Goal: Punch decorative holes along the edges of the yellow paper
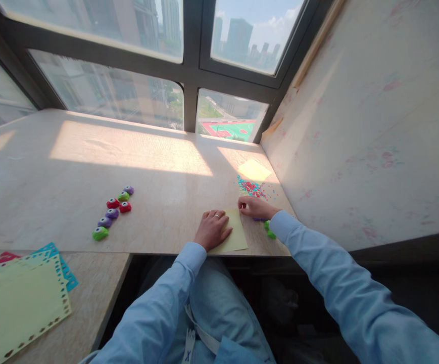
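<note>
A pale yellow sheet of paper (235, 233) lies at the table's front edge. My left hand (212, 230) rests flat on its left part, fingers stretched out, a ring on one of them. At the sheet's upper right corner is my right hand (257, 206), its fingers curled and the thumb and forefinger pinched together. Whatever they hold is too small or hidden to make out. Beside the right wrist lie a green lumpy piece (268, 228) and a purple one (259, 219), both partly covered by the sleeve and hand.
Small red and blue paper bits (251, 188) are scattered beyond my right hand, near another yellow sheet (255, 171). To the left stand several eye-like coloured pieces (112, 213). Yellow sheets with punched borders (18, 303) lie at lower left. A wall (355, 141) bounds the right side.
</note>
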A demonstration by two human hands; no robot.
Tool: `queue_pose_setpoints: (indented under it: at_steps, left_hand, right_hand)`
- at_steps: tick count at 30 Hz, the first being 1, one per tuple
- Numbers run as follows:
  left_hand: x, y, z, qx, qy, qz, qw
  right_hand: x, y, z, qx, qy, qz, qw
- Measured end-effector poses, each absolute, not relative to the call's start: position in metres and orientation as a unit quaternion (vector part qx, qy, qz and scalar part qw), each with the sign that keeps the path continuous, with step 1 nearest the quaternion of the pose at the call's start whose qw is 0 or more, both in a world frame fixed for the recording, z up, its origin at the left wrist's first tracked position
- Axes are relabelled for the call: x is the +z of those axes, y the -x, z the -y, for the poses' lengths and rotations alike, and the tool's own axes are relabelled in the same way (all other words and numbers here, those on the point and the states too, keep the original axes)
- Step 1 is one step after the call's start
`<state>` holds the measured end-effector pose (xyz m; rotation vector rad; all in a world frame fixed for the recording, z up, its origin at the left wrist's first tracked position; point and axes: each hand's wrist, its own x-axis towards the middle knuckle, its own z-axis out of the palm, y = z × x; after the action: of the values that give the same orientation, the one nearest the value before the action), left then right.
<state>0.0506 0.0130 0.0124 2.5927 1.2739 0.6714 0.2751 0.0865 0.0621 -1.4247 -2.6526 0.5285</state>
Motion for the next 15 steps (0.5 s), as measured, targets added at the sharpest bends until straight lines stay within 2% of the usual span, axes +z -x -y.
queue_pose_setpoints:
  at_steps: [15]
  left_hand:
    - [0.0113,-0.0503,-0.0128,0.238,-0.867,-0.426,0.099]
  right_hand:
    - [0.0561,-0.2790,-0.0927,0.171,0.463,0.868,0.046]
